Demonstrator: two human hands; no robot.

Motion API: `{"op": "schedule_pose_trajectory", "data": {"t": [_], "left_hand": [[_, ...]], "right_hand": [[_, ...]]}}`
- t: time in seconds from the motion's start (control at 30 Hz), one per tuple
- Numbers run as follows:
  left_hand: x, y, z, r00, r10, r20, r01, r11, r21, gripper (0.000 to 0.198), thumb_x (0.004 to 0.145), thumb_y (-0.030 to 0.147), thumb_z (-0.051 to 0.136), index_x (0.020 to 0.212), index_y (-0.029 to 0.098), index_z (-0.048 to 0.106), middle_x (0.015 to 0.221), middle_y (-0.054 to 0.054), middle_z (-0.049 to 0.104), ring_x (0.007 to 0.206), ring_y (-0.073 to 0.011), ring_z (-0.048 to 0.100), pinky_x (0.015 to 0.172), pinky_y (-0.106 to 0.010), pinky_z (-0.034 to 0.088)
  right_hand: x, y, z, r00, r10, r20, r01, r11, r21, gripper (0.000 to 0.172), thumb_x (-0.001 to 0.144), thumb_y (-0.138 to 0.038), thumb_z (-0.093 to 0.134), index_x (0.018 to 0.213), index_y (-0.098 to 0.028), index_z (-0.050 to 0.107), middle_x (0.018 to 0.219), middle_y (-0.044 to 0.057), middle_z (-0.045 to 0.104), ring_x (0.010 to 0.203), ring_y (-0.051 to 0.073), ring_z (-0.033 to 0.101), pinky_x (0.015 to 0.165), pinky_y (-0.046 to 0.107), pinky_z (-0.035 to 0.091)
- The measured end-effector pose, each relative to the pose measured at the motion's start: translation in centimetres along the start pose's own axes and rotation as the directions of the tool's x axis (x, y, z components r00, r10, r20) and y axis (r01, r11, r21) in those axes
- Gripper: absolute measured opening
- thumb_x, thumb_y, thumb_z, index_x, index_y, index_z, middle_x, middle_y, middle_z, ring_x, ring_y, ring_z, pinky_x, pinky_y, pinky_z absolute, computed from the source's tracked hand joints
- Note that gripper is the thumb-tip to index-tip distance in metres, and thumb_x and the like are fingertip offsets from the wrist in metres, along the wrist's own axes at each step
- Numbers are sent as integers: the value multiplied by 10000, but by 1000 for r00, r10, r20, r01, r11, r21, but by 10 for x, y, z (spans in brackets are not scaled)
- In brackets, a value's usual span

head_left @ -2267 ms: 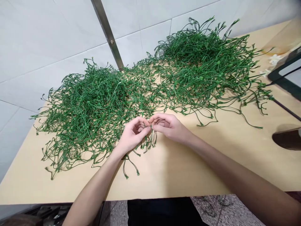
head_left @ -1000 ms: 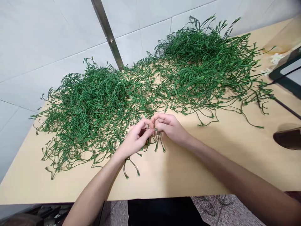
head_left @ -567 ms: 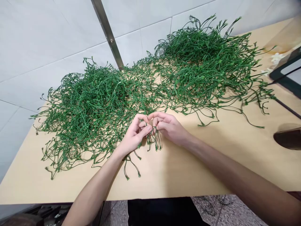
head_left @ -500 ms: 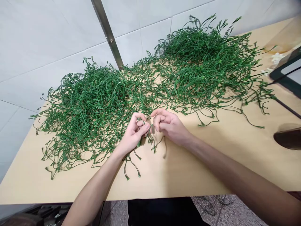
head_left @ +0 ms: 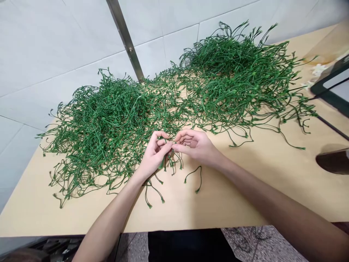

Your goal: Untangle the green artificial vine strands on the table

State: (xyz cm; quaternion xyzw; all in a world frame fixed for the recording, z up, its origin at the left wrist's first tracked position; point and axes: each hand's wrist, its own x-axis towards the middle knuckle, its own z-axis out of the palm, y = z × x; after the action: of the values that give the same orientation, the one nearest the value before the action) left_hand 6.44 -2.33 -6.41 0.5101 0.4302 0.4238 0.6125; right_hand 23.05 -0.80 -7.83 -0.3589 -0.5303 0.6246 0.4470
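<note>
My left hand is closed on a few thin green plastic stems, whose ends dangle below the fingers. Fingertips of my right hand meet the left thumb and pinch at the same stems; the exact spot is partly hidden by the fingers. A single loose green stem lies bent on the table just below my right hand. Beneath my left wrist, several stem ends stick out. Behind both hands spread tangled stems with small forked tips.
A big heap of green stems covers the table's left, and another heap the back right. A tiled wall with a metal post stands behind. To the right are a dark-framed object and a dark brown round object.
One stem has dropped from my right hand onto the table. My right fingers have moved left and now pinch at the stems by my left thumb.
</note>
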Motion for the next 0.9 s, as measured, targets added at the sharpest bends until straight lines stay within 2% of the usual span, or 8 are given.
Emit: {"op": "schedule_pose_trajectory", "data": {"t": [0.07, 0.17, 0.27, 0.4, 0.53, 0.63, 0.77, 0.9], "left_hand": [[0, 0, -1, 1000, -4, 0, 4, 1000, 10, 297, 823, 355, 672, 986, 218, 464, 595, 89, 482, 532, -62, 457, 516, -170, 372], [1, 1, -1, 1000, 0, 4, 0, 996, 85, 278, 825, 356, 664, 1004, 191, 529, 609, 69, 511, 536, -66, 465, 516, -177, 381], [2, 2, -1, 1000, 6, -4, -5, 984, 178, 257, 815, 367, 663, 941, 157, 586, 633, 32, 571, 574, -84, 520, 552, -196, 416], [3, 4, -1, 1000, 25, -17, -21, 976, 216, 233, 795, 368, 677, 834, 147, 619, 699, -5, 638, 649, -110, 581, 634, -224, 456], [3, 4, -2, 998, 45, -31, -36, 970, 239, 211, 792, 358, 677, 779, 155, 623, 685, 12, 618, 622, -97, 548, 608, -214, 432], [2, 5, -2, 998, 54, -19, -47, 963, 264, 209, 796, 354, 670, 762, 156, 612, 658, 17, 601, 592, -91, 521, 576, -209, 415], [3, 5, -1, 997, 74, -9, -68, 957, 283, 230, 783, 375, 682, 761, 158, 611, 648, 12, 603, 573, -94, 513, 557, -214, 412], [3, 2, -1, 994, 104, -18, -93, 944, 317, 207, 775, 354, 692, 779, 157, 625, 639, 15, 591, 558, -86, 488, 530, -206, 389]], "right_hand": [[1, -1, -3, 1000, 16, -6, -16, 999, 36, 252, 687, -310, 772, 822, -178, 606, 758, 3, 635, 714, 128, 628, 717, 294, 529], [3, -2, -6, 999, 29, -14, -29, 998, 59, 236, 710, -324, 756, 827, -169, 622, 737, 0, 636, 665, 110, 606, 667, 273, 514], [3, -4, -6, 999, 53, 4, -53, 992, 111, 227, 738, -332, 739, 841, -162, 628, 692, -7, 629, 613, 98, 576, 604, 255, 479], [2, -3, -6, 996, 79, 43, -87, 961, 262, 235, 749, -324, 743, 874, -170, 616, 668, -23, 621, 599, 91, 576, 597, 245, 465], [1, -5, -7, 989, 111, 101, -140, 925, 353, 277, 731, -287, 767, 939, -172, 625, 662, -35, 604, 590, 76, 542, 588, 228, 443], [0, -8, -9, 986, 97, 134, -141, 916, 376, 320, 701, -248, 787, 965, -170, 623, 669, -30, 616, 622, 89, 562, 637, 248, 463], [0, -11, -12, 990, 107, 91, -134, 911, 389, 326, 674, -222, 801, 938, -174, 616, 724, -20, 627, 671, 118, 615, 695, 296, 492], [1, -10, -12, 991, 118, 60, -133, 899, 418, 333, 659, -205, 808, 922, -178, 607, 724, -30, 603, 666, 109, 604, 689, 297, 494]]}}
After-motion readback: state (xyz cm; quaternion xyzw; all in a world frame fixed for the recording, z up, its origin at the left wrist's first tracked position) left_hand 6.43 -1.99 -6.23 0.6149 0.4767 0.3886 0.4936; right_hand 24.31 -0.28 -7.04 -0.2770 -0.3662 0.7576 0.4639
